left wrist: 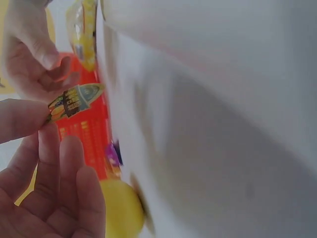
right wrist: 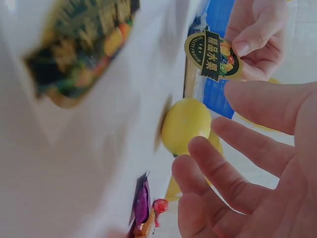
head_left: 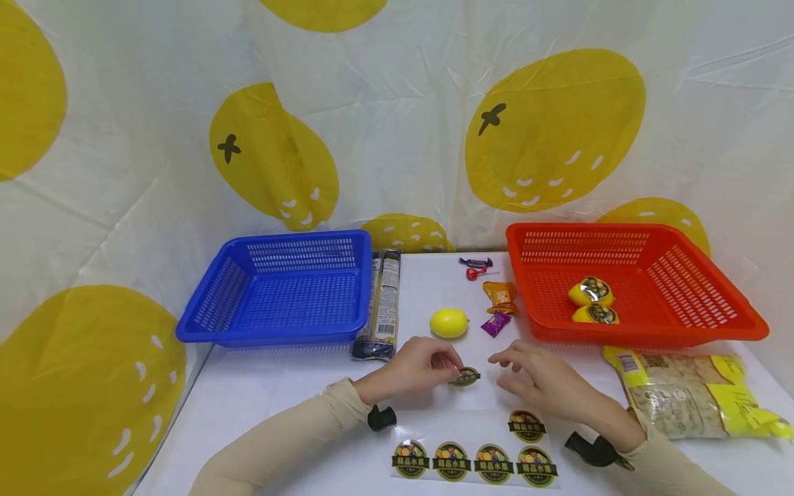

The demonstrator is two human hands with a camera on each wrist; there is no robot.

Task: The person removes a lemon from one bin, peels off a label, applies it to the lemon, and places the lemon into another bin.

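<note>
My left hand [head_left: 417, 366] pinches a round black-and-gold fruit sticker [head_left: 466, 376] by its edge between thumb and forefinger. The same sticker [right wrist: 212, 55] shows its printed face in the right wrist view. To its right, my right hand [head_left: 546, 379] hovers with loosely bent fingers and holds nothing. A yellow lemon [head_left: 449, 323] lies on the table just beyond both hands. Below them lies a clear sheet [head_left: 434, 421] with several more stickers [head_left: 451, 461] on it. Two lemons [head_left: 592, 292] bearing such stickers sit in the red basket [head_left: 639, 335].
A blue basket [head_left: 273, 336] stands at the back left, beside a long dark-ended packet [head_left: 383, 303]. Wrapped candies [head_left: 499, 296] and a red lollipop [head_left: 473, 273] lie left of the red basket. A yellow-and-clear bag [head_left: 682, 396] lies in front of it.
</note>
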